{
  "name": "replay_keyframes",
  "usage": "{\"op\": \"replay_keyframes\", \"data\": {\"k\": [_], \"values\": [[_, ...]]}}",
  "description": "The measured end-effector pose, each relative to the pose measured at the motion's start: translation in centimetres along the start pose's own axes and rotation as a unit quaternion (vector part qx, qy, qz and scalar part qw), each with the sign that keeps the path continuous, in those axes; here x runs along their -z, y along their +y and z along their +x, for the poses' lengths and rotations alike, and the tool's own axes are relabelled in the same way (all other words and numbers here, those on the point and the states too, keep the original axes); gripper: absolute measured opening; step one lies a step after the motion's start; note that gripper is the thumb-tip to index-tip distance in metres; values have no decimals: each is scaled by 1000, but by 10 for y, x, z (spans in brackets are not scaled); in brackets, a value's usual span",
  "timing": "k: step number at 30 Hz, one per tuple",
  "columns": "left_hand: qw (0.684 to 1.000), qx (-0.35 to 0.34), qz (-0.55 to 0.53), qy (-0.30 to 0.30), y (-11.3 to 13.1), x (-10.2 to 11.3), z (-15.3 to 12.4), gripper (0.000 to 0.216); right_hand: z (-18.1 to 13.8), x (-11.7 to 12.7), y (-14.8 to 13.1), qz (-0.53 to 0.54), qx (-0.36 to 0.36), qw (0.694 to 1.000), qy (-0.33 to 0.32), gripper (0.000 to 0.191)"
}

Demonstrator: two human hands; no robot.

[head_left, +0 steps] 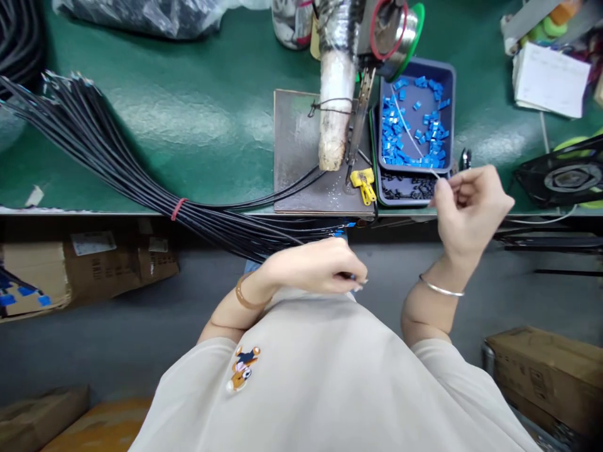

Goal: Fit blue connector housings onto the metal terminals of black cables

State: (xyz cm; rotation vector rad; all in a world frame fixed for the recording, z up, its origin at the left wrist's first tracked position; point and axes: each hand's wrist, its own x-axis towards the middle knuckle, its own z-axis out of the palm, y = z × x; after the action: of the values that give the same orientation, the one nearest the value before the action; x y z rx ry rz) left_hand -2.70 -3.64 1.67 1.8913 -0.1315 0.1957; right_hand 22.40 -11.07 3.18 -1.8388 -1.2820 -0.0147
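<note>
My left hand (315, 267) is closed in a pinch on the end of a black cable, held low above my lap, below the bench edge. A thick bundle of black cables (108, 157), tied with a red band (179, 208), fans from the far left down to that hand. My right hand (468, 207) is raised near the bench edge with its fingers pinched on a thin silvery wire (409, 135). The wire runs up over a dark tray (450, 72) of several small blue parts (391, 135). A second tray (407, 188) below holds small black parts.
A wrapped white post (335, 107) with a soldering tool stands on a grey metal plate (294, 157) on the green bench (188, 113). A yellow clip (363, 183) lies by it. A small fan (563, 176) is at right. Cardboard boxes (551, 370) sit on the floor.
</note>
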Motion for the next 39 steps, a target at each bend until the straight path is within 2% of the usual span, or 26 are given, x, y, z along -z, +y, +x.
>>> {"op": "replay_keyframes", "data": {"k": [1,2,3,5,6,7,9,13,16,22,25,28,29,31,34,36,39], "values": [[993,-17,-97,-57,-8,5,-6,11,10,-5,6,-62,21,998,10,9],[980,-5,-189,-67,-17,8,-12,10,21,-12,13,-116,36,992,15,7],[959,21,-283,-8,-27,9,-17,17,33,-19,21,-156,35,987,7,7],[870,48,-450,196,-44,7,-25,31,55,-35,34,-183,10,982,-35,11],[828,68,-487,268,-50,4,-27,30,65,-43,38,-180,3,982,-57,14],[796,86,-506,322,-53,1,-27,29,74,-50,42,-174,3,982,-74,16],[766,109,-510,376,-54,-6,-25,28,87,-62,44,-175,7,979,-106,16],[772,120,-475,405,-47,-9,-12,27,99,-72,37,-215,-14,963,-159,10],[775,133,-450,422,-44,-8,-5,25,102,-75,30,-239,-8,955,-175,11],[780,147,-427,433,-40,-8,4,23,106,-72,38,-177,-26,977,-120,13],[782,136,-415,445,-40,-9,6,21,99,-60,43,-146,2,988,-57,16],[786,123,-397,457,-41,-11,8,18,76,-40,34,-24,47,998,37,19],[789,120,-390,460,-41,-11,9,17,64,-34,27,37,32,998,39,19],[793,113,-377,466,-41,-10,12,17,36,-26,9,161,-15,987,2,19],[800,98,-358,472,-39,-9,17,17,-10,-31,-17,276,-47,959,-45,20],[805,90,-343,475,-38,-8,21,16,-36,-43,-29,273,-51,957,-79,16],[813,95,-322,475,-38,-8,23,17,-56,-61,-39,171,13,985,-18,6]]}}
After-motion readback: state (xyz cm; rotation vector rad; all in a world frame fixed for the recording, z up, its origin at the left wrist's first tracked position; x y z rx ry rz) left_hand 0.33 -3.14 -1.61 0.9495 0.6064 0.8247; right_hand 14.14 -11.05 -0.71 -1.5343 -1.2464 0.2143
